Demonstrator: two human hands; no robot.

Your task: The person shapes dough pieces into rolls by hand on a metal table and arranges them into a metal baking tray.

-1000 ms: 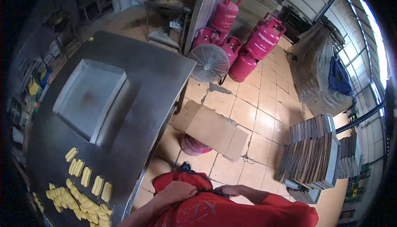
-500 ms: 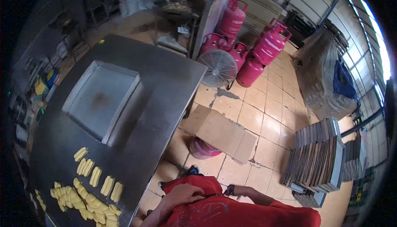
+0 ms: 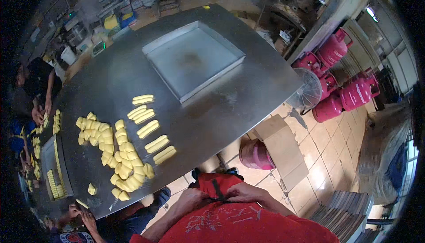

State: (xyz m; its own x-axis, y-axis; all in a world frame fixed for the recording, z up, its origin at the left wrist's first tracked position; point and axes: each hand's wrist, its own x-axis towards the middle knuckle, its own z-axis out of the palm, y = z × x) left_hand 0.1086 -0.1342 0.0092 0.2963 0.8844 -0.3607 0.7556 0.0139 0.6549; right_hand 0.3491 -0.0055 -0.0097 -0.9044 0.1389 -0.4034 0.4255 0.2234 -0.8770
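Observation:
My left hand (image 3: 198,195) and my right hand (image 3: 235,192) are at my waist, fingers closed on my red garment (image 3: 223,218) on either side of a dark strap. Their fingertips are partly hidden. Beside me is the steel table (image 3: 241,101) with an empty square metal tray (image 3: 193,61), pairs of yellow dough strips (image 3: 156,143) and a spread of cut dough pieces (image 3: 126,156).
Co-workers' hands (image 3: 88,220) (image 3: 40,112) handle dough along the left, beside a second tray (image 3: 54,163). Pink gas cylinders (image 3: 356,93), a fan (image 3: 305,90), a cardboard sheet (image 3: 287,154) on a cylinder and stacked trays (image 3: 336,216) stand on the right.
The view has swung left toward the table, bringing co-workers into sight. My right hand has moved inward, closer to my left, at the front of my garment.

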